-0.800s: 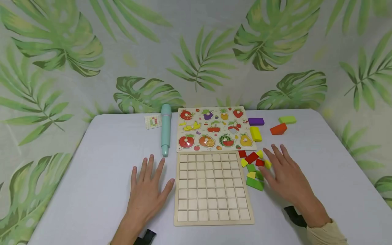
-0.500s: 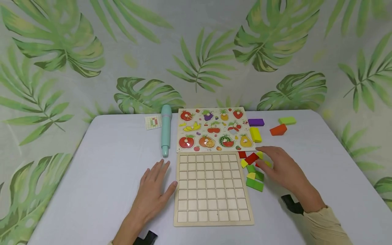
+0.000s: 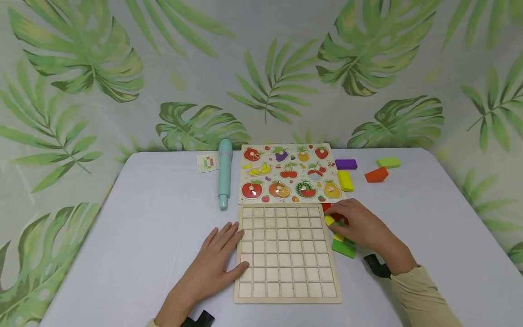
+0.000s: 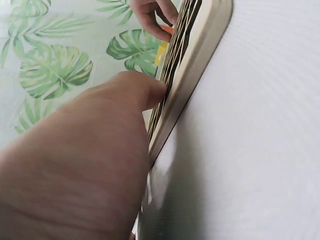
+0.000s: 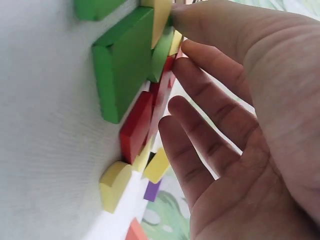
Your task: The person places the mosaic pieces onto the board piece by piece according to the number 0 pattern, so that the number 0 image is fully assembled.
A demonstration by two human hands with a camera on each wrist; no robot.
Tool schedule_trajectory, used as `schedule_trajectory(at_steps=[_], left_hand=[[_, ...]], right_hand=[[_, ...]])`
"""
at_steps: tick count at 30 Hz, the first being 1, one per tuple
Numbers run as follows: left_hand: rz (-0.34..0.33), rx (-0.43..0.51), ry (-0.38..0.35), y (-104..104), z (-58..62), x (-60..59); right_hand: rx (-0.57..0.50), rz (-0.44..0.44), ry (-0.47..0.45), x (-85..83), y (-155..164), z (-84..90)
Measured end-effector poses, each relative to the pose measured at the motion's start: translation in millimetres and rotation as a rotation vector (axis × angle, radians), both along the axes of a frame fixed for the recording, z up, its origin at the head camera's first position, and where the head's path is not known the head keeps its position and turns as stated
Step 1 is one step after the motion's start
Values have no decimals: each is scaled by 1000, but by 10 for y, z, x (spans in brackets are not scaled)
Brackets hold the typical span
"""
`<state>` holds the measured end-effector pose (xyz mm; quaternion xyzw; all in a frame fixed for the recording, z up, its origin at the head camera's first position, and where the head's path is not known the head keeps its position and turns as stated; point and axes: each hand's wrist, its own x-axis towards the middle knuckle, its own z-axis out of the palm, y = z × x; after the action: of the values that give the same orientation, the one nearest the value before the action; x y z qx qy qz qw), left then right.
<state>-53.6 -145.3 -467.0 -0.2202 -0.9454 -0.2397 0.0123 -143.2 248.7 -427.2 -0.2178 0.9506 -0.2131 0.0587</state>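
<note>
A square wooden grid board (image 3: 288,261) lies flat before me, its cells bare. My left hand (image 3: 214,268) rests over its left edge, fingers extended; in the left wrist view the thumb touches the board's rim (image 4: 192,85). By the board's upper right side my right hand (image 3: 363,227) reaches over a cluster of small wooden blocks, thumb and fingertips apart around a yellow block (image 3: 329,220). Beneath the palm, the right wrist view has a green block (image 5: 127,65), a red block (image 5: 136,127) and a pale yellow rounded block (image 5: 115,185). The hand hides part of the cluster.
Behind the grid stands a fruit puzzle board (image 3: 292,175), lying flat. To its left are a teal pen-shaped tube (image 3: 224,177) and a small pattern card (image 3: 207,162). Purple (image 3: 346,164), yellow (image 3: 345,180), orange (image 3: 376,175) and lime blocks (image 3: 388,162) lie at right.
My right hand has moved left over the small blocks, its fingers drawing together. My left hand has moved right and nearer, from beside the grid board onto its left edge.
</note>
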Motion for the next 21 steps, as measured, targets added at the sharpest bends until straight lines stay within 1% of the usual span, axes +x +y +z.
schedule_trajectory(at_steps=[7, 11, 15, 21], left_hand=[[-9, -8, 10, -5, -3, 0], [-10, -13, 11, -11, -4, -1], [-9, -16, -2, -7, 4, -1], [-5, -13, -10, 1, 23, 0]], right_hand=[[38, -41, 8, 25, 3, -22], [27, -46, -11, 22, 9, -28], [21, -26, -8, 18, 25, -44], [36, 33, 77, 18, 54, -55]])
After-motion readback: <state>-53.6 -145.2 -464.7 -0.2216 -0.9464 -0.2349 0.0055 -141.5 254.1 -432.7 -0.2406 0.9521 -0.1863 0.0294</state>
